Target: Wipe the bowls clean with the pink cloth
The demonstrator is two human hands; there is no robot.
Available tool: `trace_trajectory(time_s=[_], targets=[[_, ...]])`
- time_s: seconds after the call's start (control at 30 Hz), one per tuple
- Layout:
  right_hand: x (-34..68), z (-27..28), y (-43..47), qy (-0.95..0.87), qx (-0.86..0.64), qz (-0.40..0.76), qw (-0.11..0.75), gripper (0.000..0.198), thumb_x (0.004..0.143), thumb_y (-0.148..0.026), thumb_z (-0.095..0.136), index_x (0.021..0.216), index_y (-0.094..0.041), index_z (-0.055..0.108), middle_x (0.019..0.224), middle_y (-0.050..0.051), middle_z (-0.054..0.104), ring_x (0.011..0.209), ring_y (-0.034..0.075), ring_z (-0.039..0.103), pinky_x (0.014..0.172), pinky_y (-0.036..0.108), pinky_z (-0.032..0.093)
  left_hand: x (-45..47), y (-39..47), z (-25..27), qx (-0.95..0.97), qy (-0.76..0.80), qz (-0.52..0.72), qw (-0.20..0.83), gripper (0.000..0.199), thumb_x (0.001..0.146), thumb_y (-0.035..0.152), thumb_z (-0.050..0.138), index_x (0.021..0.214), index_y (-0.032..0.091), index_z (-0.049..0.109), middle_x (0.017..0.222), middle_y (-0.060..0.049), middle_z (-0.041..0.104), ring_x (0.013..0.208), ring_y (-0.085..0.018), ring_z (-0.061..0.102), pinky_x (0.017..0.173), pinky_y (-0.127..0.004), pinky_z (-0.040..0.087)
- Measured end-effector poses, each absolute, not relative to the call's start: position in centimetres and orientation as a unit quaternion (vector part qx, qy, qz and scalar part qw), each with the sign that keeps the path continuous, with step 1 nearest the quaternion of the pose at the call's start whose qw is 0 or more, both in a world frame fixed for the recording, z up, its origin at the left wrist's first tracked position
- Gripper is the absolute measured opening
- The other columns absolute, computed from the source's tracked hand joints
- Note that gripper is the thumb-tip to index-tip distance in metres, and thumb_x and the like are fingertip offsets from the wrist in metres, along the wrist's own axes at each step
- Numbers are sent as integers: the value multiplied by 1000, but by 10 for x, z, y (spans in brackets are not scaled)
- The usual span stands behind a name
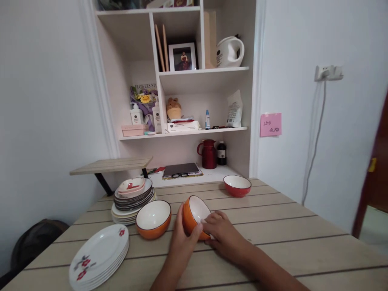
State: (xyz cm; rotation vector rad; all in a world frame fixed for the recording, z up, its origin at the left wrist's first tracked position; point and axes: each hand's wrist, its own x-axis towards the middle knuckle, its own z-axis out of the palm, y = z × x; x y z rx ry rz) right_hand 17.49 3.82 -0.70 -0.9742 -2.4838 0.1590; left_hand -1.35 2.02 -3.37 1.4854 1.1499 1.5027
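Between my two hands an orange bowl (188, 216) with a white inside and dark rim is tilted, its opening facing right and up. My left hand (184, 238) grips its left side and front, thumb near the lower rim. At the lower right rim, the fingers of my right hand (224, 234) are closed on the same bowl; some fingertips are hidden behind it. A second orange bowl (154, 232) stands upright just left of my left hand. Farther back on the right sits a red bowl (238, 190), also upright with a white inside.
A stack of white oval plates (104, 246) with red flowers lies at the front left. Behind it rises a pile of round plates (135, 204) topped by small dishes (131, 185). At the table's back is a shelf holding a red jug (209, 154) and a laptop (181, 169).
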Motion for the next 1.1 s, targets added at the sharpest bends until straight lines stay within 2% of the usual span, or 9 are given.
trace_trajectory(time_s=[0.1,0.17,0.27,0.4,0.63,0.73,0.87,0.97,1.1], targets=[[171,-8,34,-913,-323,64,242,28,86,-14,64,111,-27,67,107,5,72,106,26,60,102,43,36,-16,20,-36,581,469,565,351,98,86,64,64,161,18,20,169,-18,23,155,-32,25,126,-46,22],[168,-9,31,-912,-313,77,255,21,88,-17,67,108,-25,67,106,5,72,104,26,61,97,41,39,-17,20,-40,583,474,565,342,101,85,67,63,162,19,18,169,-18,20,157,-32,20,127,-46,18],[162,-12,28,-898,-318,106,284,10,89,-22,71,97,-22,66,102,4,72,97,24,62,91,38,43,-17,21,-44,596,458,571,330,101,85,65,66,161,19,20,168,-19,24,156,-32,23,126,-45,20],[161,-13,29,-895,-312,120,294,10,89,-25,73,95,-22,65,101,4,72,95,23,63,91,37,43,-12,19,-39,588,461,582,321,91,84,52,71,158,20,30,161,-18,39,151,-33,33,124,-45,27],[172,-8,36,-901,-367,72,220,31,82,-13,67,110,-27,66,114,3,72,114,27,58,110,48,29,-10,17,-30,556,468,598,338,94,76,41,80,157,20,35,154,-15,51,147,-34,42,122,-41,31],[173,-9,35,-901,-369,71,217,34,82,-11,62,112,-27,65,116,4,71,116,27,57,112,50,28,-10,14,-28,554,472,593,345,100,75,42,81,159,18,31,158,-16,46,149,-33,38,123,-39,27],[171,-12,32,-908,-311,108,258,22,86,-11,58,102,-24,65,106,5,72,103,26,61,100,44,41,-7,6,-25,569,484,572,337,103,78,42,77,162,16,22,165,-18,32,154,-33,28,123,-38,24],[169,-12,28,-905,-278,143,288,16,91,-14,53,97,-23,63,107,7,71,101,26,62,92,42,45,-7,1,-22,577,487,557,346,101,81,41,73,163,16,19,162,-18,36,153,-32,28,122,-37,25],[164,-11,22,-894,-266,187,309,12,94,-20,54,102,-23,62,106,7,70,101,26,62,93,42,46,-12,0,-20,580,491,560,331,92,83,44,70,160,17,28,157,-17,43,148,-31,36,120,-37,28]])
